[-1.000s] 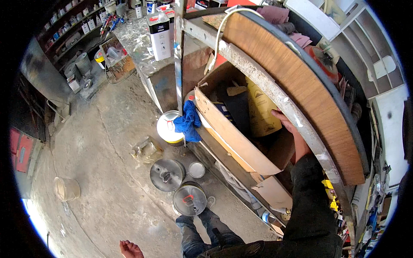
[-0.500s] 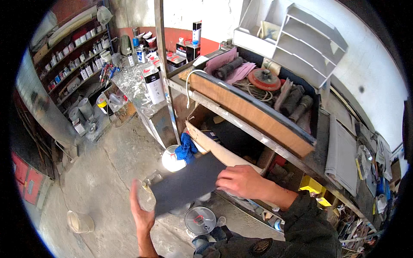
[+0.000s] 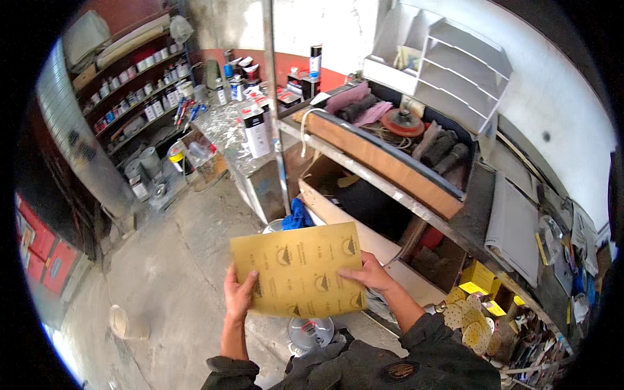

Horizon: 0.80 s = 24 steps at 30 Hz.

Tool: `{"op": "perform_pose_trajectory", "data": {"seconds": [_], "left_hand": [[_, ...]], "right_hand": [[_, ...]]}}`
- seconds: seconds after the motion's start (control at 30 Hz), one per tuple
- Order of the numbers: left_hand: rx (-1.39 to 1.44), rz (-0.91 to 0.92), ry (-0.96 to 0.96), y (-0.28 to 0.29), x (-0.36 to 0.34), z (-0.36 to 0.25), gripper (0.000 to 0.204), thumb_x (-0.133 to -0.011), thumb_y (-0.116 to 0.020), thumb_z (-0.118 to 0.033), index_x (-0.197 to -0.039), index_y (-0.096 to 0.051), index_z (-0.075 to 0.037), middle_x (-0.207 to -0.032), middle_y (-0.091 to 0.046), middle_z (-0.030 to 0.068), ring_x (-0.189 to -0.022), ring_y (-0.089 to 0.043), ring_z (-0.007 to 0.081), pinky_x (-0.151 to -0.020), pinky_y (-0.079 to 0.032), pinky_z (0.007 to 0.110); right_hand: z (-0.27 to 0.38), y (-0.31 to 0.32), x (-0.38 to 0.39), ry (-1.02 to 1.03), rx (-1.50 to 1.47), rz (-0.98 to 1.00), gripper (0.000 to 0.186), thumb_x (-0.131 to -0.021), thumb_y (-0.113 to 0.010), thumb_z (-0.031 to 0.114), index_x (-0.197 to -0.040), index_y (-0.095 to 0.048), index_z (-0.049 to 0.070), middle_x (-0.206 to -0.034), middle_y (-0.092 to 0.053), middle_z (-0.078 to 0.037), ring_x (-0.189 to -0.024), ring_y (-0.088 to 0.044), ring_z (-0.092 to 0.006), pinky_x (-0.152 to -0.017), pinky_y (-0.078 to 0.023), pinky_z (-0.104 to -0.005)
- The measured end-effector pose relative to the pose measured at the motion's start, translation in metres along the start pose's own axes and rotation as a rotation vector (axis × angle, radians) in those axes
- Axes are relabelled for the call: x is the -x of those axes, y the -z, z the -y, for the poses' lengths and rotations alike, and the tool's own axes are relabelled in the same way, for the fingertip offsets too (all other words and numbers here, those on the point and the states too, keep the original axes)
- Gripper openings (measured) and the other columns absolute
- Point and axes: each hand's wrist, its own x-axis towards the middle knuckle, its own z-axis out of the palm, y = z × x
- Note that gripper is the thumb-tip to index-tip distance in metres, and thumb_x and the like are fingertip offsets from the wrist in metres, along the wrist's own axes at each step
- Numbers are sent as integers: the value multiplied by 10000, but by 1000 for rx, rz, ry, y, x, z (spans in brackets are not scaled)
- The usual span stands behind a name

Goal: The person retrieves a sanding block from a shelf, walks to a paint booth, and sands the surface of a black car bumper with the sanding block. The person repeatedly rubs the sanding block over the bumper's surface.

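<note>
A rectangular sheet of sandpaper is stretched between my two hands, its yellow-brown printed back facing up. My left hand pinches its left edge, with the thumb lying on top. At the opposite edge my right hand grips in the same way, thumb over the paper. Both hands' other fingers are mostly hidden beneath the sheet. Just beyond its far edge lies a blue cloth. Under the near edge, a round metal can with a red piece on its lid shows in part.
An open drawer with dark contents juts out ahead. Above it, a wooden tray holds rolls and a red disc. Perforated sanding discs and yellow boxes sit at right. A white bucket stands on the floor.
The sandpaper has turned from its dark grit side to its yellow-brown back. My left hand, beside the sheet with fingers apart, now holds its left edge. The view has shifted slightly.
</note>
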Motion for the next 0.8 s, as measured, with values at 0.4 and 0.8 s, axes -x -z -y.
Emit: {"op": "perform_pose_trajectory", "data": {"seconds": [0.4, 0.8], "left_hand": [[183, -154, 191, -30, 23, 39, 411, -1078, -505, -91, -1480, -480, -12, -1363, -633, 89, -1215, -617, 190, -1046, -484, 340], [346, -206, 215, -20, 29, 25, 232, -1094, -524, -159, -1223, -625, 5, -1122, -725, 81, -979, -688, 145, -869, -571, 324]], "right_hand": [[-21, -64, -47, 179, 627, -165, 525, -858, -746, 151, -1344, -597, 20, -1079, -754, -177, -1000, -733, -327, -906, -562, -448], [-5, -138, -41, 336, 609, -29, 600, -782, -857, 171, -1328, -626, 76, -1373, -552, -116, -1135, -621, -246, -850, -560, -338]]}}
